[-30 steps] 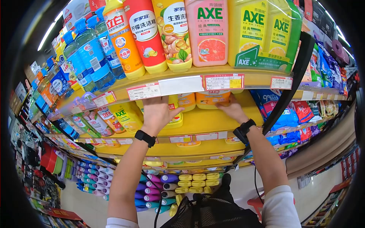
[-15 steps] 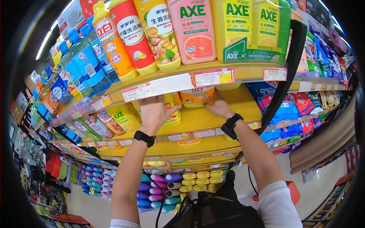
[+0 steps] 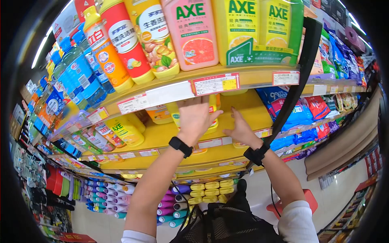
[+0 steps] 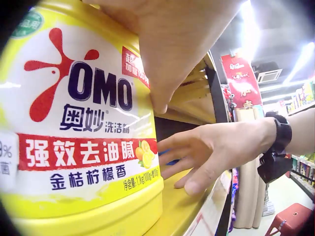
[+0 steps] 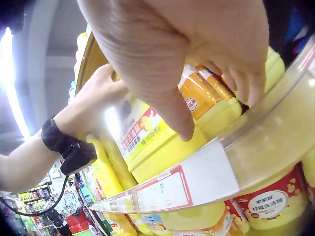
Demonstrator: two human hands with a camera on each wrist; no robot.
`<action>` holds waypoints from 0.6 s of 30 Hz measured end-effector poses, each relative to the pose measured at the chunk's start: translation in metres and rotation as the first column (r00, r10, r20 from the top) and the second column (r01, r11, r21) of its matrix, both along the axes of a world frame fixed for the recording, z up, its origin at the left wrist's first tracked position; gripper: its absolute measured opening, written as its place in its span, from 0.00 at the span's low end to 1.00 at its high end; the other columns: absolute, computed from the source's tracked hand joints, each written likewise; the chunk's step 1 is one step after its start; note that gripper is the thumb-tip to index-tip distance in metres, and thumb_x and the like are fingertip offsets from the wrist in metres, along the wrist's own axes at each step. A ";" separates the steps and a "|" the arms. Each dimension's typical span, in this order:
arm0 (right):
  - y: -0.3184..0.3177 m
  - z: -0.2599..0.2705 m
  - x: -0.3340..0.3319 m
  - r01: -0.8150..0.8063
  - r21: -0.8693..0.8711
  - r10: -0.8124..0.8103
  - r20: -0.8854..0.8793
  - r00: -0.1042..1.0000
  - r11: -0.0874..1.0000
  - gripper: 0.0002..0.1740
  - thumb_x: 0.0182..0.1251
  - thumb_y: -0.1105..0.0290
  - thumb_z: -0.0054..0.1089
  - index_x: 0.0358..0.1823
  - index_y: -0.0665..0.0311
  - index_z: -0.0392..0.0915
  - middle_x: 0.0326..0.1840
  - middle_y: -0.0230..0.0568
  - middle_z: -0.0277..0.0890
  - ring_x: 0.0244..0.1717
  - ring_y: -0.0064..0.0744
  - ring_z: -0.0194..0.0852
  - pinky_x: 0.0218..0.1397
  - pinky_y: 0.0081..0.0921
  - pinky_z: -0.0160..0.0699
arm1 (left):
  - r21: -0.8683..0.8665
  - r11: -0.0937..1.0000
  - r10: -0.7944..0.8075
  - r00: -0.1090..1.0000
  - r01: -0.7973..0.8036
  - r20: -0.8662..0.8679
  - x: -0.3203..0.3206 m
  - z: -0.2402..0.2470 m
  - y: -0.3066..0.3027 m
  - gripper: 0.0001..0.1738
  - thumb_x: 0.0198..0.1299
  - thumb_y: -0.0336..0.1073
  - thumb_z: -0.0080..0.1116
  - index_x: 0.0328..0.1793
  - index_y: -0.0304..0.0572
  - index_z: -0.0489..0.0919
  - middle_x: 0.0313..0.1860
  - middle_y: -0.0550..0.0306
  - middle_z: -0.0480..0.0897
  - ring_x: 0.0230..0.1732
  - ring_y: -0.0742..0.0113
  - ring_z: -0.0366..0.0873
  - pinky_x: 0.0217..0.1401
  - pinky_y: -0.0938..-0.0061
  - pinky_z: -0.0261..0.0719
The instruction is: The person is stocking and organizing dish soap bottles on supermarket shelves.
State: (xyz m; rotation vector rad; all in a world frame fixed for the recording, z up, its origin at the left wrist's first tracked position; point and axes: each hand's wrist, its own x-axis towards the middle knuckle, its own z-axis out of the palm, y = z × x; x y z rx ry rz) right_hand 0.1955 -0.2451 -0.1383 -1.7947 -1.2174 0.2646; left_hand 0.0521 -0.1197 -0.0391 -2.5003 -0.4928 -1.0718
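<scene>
My left hand (image 3: 194, 121) reaches under the upper shelf and grips a yellow OMO dish soap bottle (image 4: 93, 103) near its top. Its thumb sticks out to the right; the fingertips are hidden beyond the shelf edge. Upright, the bottle stands at the front of the yellow middle shelf (image 3: 255, 115). To its right my right hand (image 3: 243, 131) hovers over that shelf with fingers spread, holding nothing. An orange dish soap bottle (image 5: 202, 96) stands behind the OMO bottle in the right wrist view. Left of my left hand, another orange bottle (image 3: 159, 114) sits farther back.
Above runs a shelf with price labels (image 3: 216, 84), bearing a pink AXE bottle (image 3: 192, 36) and other soaps. A black post (image 3: 298, 81) bounds the shelf at right, beside bagged goods (image 3: 279, 103). Yellow AXE bottles (image 3: 125, 129) stand at left. A red stool (image 3: 310, 202) is on the floor.
The OMO bottle has shifted right along the shelf with my left hand, uncovering an orange bottle. My right hand has let go of an orange dish soap bottle and drawn back from it.
</scene>
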 end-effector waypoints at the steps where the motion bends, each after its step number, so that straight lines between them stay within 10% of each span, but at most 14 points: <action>1: -0.006 0.000 0.002 0.013 -0.018 -0.013 -0.014 1.000 1.000 0.56 0.51 0.68 0.76 0.75 0.81 0.46 0.76 0.71 0.52 0.78 0.61 0.51 0.79 0.38 0.57 | -0.012 1.000 -0.016 1.000 0.016 -0.004 0.011 0.000 -0.008 0.47 0.46 0.66 0.69 0.67 0.43 0.73 0.60 0.49 0.79 0.60 0.52 0.77 0.60 0.46 0.68; 13: -0.033 -0.024 0.050 0.239 0.417 -0.224 -0.085 0.971 0.877 0.45 0.53 0.73 0.77 0.67 0.73 0.56 0.63 0.57 0.67 0.65 0.49 0.68 0.66 0.37 0.69 | -0.080 0.958 -0.270 0.961 0.275 0.064 0.132 -0.011 -0.084 0.43 0.51 0.59 0.67 0.69 0.40 0.72 0.63 0.48 0.77 0.68 0.51 0.70 0.67 0.50 0.67; 18: -0.022 -0.032 0.075 0.254 0.606 0.201 -0.581 0.789 0.754 0.41 0.62 0.71 0.70 0.68 0.72 0.51 0.64 0.55 0.66 0.68 0.43 0.66 0.66 0.38 0.70 | -0.093 0.942 -0.317 0.946 0.322 0.061 0.151 -0.016 -0.081 0.38 0.52 0.56 0.68 0.63 0.38 0.75 0.57 0.48 0.80 0.62 0.51 0.75 0.62 0.52 0.70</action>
